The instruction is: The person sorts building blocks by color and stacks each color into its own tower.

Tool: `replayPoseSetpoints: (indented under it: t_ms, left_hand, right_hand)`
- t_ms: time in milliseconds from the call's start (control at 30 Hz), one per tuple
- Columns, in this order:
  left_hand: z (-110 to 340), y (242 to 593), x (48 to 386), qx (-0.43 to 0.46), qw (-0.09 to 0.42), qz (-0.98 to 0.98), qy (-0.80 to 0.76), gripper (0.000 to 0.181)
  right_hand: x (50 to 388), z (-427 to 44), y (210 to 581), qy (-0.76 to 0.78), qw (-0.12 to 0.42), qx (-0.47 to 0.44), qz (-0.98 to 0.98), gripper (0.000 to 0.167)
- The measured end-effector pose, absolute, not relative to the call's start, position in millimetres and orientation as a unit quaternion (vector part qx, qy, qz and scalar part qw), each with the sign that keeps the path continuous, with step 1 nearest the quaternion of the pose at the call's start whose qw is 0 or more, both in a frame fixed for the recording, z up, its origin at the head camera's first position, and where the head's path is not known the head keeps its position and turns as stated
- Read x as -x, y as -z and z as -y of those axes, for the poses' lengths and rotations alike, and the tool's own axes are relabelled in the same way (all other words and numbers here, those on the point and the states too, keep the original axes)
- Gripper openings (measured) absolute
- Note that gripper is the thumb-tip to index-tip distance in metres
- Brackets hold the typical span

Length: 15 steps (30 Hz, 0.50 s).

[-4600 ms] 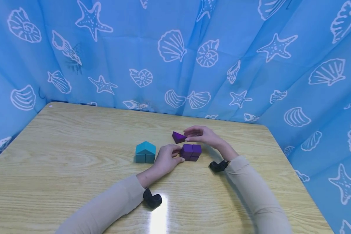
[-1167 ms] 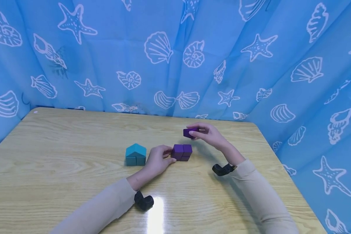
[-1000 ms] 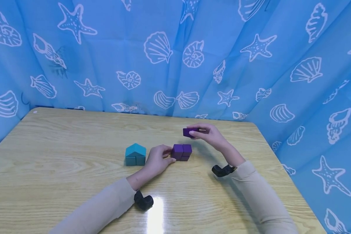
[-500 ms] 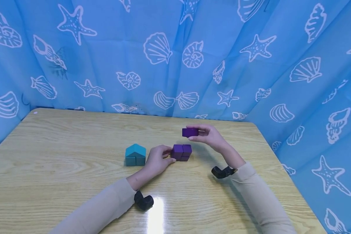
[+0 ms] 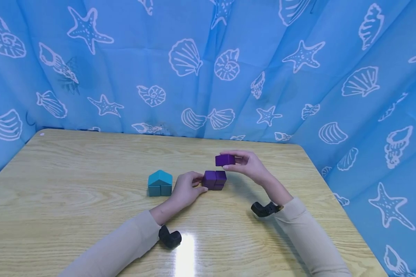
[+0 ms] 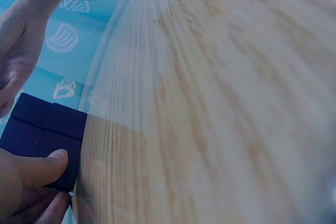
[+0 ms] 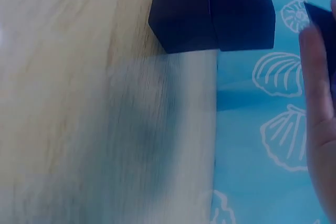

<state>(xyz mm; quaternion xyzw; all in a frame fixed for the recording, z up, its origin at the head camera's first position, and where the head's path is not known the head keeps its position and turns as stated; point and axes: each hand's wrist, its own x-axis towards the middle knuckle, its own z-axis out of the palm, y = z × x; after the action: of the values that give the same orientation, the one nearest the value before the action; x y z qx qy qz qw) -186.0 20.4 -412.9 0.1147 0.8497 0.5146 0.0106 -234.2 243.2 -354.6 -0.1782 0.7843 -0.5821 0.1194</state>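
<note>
Several purple cube blocks [image 5: 215, 180] stand in a two-high stack on the table. My left hand [image 5: 185, 188] pinches the stack's left side, thumb in front and fingers behind; the thumb [image 6: 60, 156] lies across one block in the left wrist view. Above and slightly behind the stack, my right hand [image 5: 247, 165] holds a purple triangular block [image 5: 224, 160] between thumb and fingers, apart from the cubes. In the right wrist view only a dark corner of that triangular block [image 7: 324, 27] shows beside the thumb, with the stack [image 7: 212, 17] at the top.
Left of my left hand stands a teal block house [image 5: 160, 184], a triangular roof on two blocks. The wooden table [image 5: 90, 215] ends at the back against a blue curtain [image 5: 124, 57] with seashell prints. Each wrist wears a black camera [image 5: 170, 237].
My right hand has picked the triangular block up off the table, turned it and lowered it slightly toward the stack. The left hand stays on the cubes. The head view has shifted a little.
</note>
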Motion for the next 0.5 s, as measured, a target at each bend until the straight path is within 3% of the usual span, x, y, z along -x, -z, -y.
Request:
replayPoseSetpoints:
  t_ms: [233,500]
  left_hand:
    - [-19,414,187,-0.112,0.008,-0.847,-0.519,0.037]
    - [-20,414,187,-0.112,0.015,-0.851,-0.513,0.037]
  right_hand:
    - [231,-238,358,0.528,0.089,0.21,-0.818,0.041]
    - [229,-231,366,0.509,0.093,0.236,-0.823,0.035]
